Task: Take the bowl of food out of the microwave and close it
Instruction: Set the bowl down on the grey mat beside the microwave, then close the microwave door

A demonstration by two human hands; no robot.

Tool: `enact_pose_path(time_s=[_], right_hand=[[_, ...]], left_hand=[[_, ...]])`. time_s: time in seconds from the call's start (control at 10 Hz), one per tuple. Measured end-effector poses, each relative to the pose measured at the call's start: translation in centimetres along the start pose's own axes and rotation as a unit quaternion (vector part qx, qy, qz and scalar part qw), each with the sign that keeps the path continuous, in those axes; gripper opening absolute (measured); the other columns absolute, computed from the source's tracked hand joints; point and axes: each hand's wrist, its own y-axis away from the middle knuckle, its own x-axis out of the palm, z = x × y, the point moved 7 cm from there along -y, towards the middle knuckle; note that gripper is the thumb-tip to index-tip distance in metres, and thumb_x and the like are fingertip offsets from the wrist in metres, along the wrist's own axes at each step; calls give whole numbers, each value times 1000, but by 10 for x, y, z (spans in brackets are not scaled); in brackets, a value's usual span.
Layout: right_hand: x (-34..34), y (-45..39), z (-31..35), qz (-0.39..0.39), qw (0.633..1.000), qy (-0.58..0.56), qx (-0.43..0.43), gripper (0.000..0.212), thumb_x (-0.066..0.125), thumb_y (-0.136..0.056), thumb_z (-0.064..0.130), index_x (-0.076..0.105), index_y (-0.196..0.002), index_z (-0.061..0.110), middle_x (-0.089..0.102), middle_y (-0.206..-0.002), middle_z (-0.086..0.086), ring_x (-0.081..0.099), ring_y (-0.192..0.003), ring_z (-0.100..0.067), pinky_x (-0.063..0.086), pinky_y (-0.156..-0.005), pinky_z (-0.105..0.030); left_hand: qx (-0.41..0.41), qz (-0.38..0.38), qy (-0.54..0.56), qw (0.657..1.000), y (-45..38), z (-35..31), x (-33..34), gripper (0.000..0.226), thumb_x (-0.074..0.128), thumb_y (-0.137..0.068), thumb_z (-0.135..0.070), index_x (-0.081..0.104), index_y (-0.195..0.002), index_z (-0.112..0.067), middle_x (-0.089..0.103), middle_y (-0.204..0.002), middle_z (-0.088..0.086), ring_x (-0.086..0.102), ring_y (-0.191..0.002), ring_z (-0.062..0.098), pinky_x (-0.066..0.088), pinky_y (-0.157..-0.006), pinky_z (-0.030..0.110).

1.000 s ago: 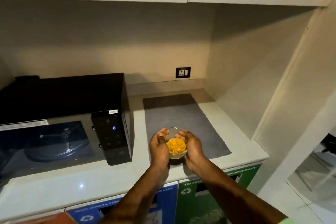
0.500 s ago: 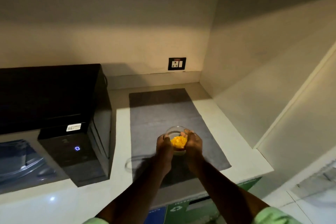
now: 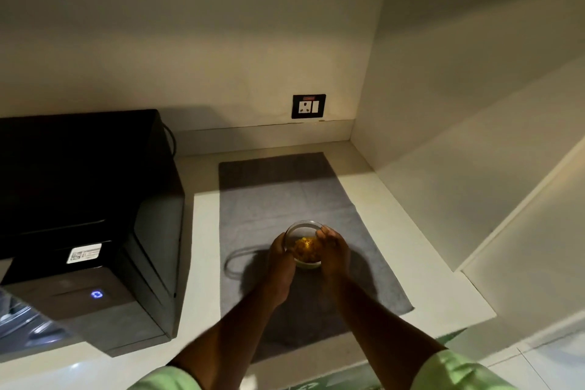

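Note:
A small clear glass bowl [image 3: 304, 239] of yellow-orange food is cupped between both my hands over the middle of a grey mat [image 3: 285, 196]. My left hand [image 3: 280, 258] grips its left side and my right hand [image 3: 332, 250] grips its right side. Whether the bowl touches the mat I cannot tell; a dark shadow lies under it. The black microwave [image 3: 95, 199] stands at the left on the pale counter [image 3: 202, 231]. Its door hangs open at the far left edge, and part of the glass turntable [image 3: 19, 323] shows inside.
A black wall socket [image 3: 308, 106] sits on the back wall above the mat. A side wall closes the counter on the right. The counter's front edge runs below my forearms, with green bin fronts [image 3: 449, 334] under it.
The bowl and both hands have moved forward from the counter's front edge to over the mat's middle. The view has swung right and closer, so less of the microwave shows.

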Motion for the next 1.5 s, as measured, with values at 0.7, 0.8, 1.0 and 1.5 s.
enact_pose_path(time_s=[0.7, 0.8, 1.0, 1.5], right_hand=[[-20, 30, 4, 0, 987, 161, -11, 39, 40, -107, 29, 66, -124, 5, 68, -122, -15, 63, -116, -31, 48, -107, -46], [-35, 58, 5, -33, 989, 144, 22, 46, 37, -107, 33, 66, -126, 1, 68, -126, -21, 63, -119, -36, 47, -107, -47], [-51, 104, 20, -92, 981, 163, 53, 57, 37, -107, 36, 60, -128, -12, 60, -134, -31, 57, -126, -45, 44, -106, -42], [67, 259, 49, 142, 985, 95, 23, 19, 58, -90, 24, 65, -80, 9, 57, -72, -13, 54, -66, -29, 39, -59, -37]], left_hand=[[-77, 47, -124, 988, 28, 10, -19, 68, 50, -99, -40, 31, -153, -3, 34, -159, 19, 36, -146, 36, 32, -119, 46], [-93, 52, -123, 987, 55, 15, -27, 70, 51, -98, -41, 23, -157, -14, 29, -164, 9, 33, -148, 30, 31, -120, 43], [-74, 25, -46, 996, 104, 8, -55, 56, 49, -100, -26, 32, -153, -14, 38, -158, 10, 43, -141, 29, 36, -114, 36], [-49, -115, -40, 991, 248, -22, -215, 15, 52, -100, -19, 65, -103, -12, 65, -109, 11, 63, -97, 22, 52, -82, 30]])
